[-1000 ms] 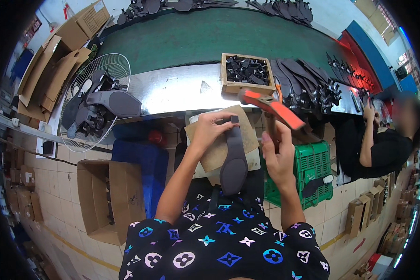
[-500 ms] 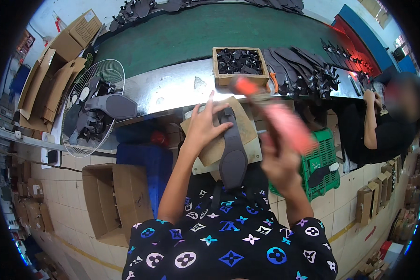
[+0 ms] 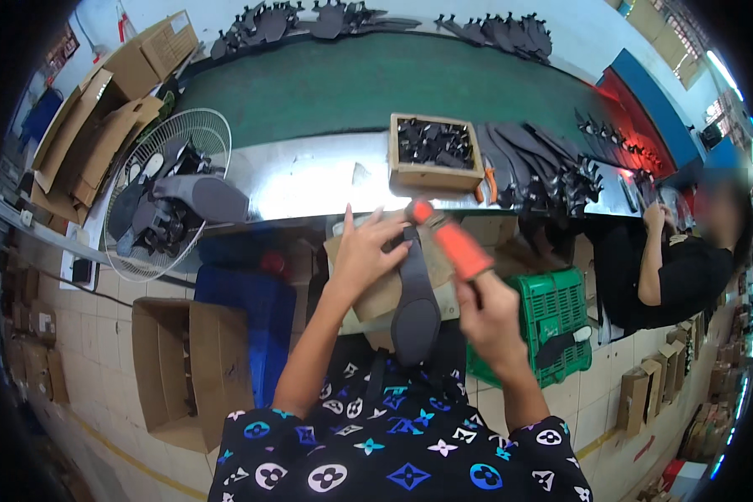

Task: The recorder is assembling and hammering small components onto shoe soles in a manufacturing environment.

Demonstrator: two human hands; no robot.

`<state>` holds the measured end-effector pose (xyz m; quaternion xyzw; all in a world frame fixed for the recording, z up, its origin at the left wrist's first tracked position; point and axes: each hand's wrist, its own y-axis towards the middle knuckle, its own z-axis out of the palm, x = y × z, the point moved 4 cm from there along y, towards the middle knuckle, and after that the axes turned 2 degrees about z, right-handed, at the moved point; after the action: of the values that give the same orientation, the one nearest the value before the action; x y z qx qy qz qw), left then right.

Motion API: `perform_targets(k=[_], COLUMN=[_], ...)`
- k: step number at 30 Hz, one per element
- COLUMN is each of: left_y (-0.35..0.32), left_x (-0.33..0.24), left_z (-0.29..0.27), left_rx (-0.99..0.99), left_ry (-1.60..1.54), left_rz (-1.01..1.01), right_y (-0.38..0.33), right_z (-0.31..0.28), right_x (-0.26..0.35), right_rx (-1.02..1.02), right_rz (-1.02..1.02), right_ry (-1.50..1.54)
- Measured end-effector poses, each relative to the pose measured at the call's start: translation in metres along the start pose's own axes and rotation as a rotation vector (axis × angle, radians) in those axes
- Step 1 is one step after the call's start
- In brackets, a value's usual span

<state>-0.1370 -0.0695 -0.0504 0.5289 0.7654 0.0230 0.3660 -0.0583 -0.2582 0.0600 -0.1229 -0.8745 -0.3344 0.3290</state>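
Observation:
A dark grey shoe sole (image 3: 417, 314) lies lengthwise over a tan board (image 3: 375, 294), its broad end toward me. My left hand (image 3: 368, 255) grips the narrow far end, thumb and forefinger against its edge while the other fingers spread out. In my right hand (image 3: 494, 314) is a red hammer (image 3: 460, 249), blurred by motion. Its red tip is at the sole's far end, close to my left fingertips; whether it touches cannot be told. The hammer hides part of that end.
Beyond the board, a wooden box (image 3: 437, 177) of small black pieces stands on the metal-edged bench, with more soles (image 3: 519, 163) beside it. At left are a wire basket (image 3: 222, 125) of soles and a cardboard box (image 3: 155, 376). A green crate (image 3: 552, 305) and a seated co-worker (image 3: 686, 268) are at right.
My right hand has brought the hammer down and left to the sole's far end. My left hand stays at that end. The whole view has shifted slightly.

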Motion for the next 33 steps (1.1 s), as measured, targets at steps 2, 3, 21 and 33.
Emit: perform_targets(k=[2, 3, 21, 33], left_y=[0.006, -0.006, -0.078, -0.047], left_x=[-0.005, -0.008, -0.127, -0.045], left_z=[-0.018, -0.025, -0.109, -0.171], left_rx=[-0.039, 0.097, 0.66, -0.415], left_ry=[-0.275, -0.394, -1.503, -0.503], left_rz=[0.173, -0.004, -0.354, -0.485], right_y=[0.008, 0.008, 0.022, 0.026], right_z=[-0.015, -0.014, 0.017, 0.004], right_x=[0.0, -0.003, 0.036, -0.056], right_rx=[-0.016, -0.014, 0.742, 0.33], right_rz=[0.108, 0.123, -0.045, 0.339], right_ry=[0.036, 0.036, 0.779, 0.358])
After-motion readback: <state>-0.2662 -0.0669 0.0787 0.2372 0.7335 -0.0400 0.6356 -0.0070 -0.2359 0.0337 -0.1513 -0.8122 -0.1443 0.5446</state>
